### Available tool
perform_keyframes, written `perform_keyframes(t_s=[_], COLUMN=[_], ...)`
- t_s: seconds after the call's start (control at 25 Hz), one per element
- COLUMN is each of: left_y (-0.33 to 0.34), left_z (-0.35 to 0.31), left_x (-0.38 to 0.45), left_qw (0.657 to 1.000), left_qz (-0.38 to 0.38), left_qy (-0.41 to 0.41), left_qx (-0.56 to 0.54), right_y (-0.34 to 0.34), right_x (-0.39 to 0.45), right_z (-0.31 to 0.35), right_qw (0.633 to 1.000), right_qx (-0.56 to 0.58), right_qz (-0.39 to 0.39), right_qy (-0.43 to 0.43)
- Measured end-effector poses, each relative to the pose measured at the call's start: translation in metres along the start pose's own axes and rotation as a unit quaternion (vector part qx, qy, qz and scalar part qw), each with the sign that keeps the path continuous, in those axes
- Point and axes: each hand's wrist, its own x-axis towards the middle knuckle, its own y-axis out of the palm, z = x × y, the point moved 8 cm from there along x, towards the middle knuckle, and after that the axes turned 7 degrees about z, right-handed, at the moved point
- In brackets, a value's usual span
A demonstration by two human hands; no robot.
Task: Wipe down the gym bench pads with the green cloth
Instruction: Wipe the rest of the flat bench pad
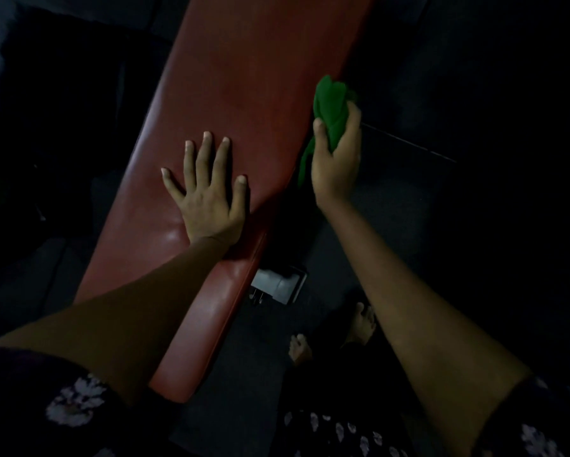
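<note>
Two hands in view: left hand [211, 199] lies flat w/ fingers spread, pressing the red bench pad [254, 77], bracing it. Right hand [334, 159] has fingers curled round the bunched green cloth [329, 103], held at the pad's right edge, a tail hanging down beside it. Step looks like wiping the right side/edge; most of the top, far end esp., prob. needs passes yet. Next move calls for sweeping the cloth left across the top, w/ the left hand shifting clear. Plenty of open pad farther up; dark floor [408, 209] right of the bench gives arm room. Metal bracket [278, 285] sits under the near right edge.
</note>
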Motion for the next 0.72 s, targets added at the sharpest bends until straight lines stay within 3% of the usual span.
perform_keyframes(t_s=[0.16, 0.4, 0.6, 0.72], left_y=[-0.001, -0.002, -0.008, -0.025], left_z=[-0.001, -0.004, -0.006, -0.018], left_x=[0.003, 0.001, 0.002, 0.029], left_qw=[1.000, 0.999, 0.999, 0.999], left_qz=[0.000, -0.006, 0.034, 0.038], left_qy=[0.000, 0.000, -0.012, 0.026], left_qx=[0.010, 0.031, 0.028, 0.027], right_y=[0.017, -0.007, 0.001, -0.012], right_x=[-0.055, 0.043, -0.004, 0.047], right_z=[-0.016, 0.016, 0.001, 0.011], right_qw=[0.998, 0.998, 0.991, 0.996], right_qx=[0.014, -0.030, -0.017, 0.000], right_qz=[0.063, 0.050, 0.128, 0.091], right_qy=[0.009, 0.021, 0.019, 0.023])
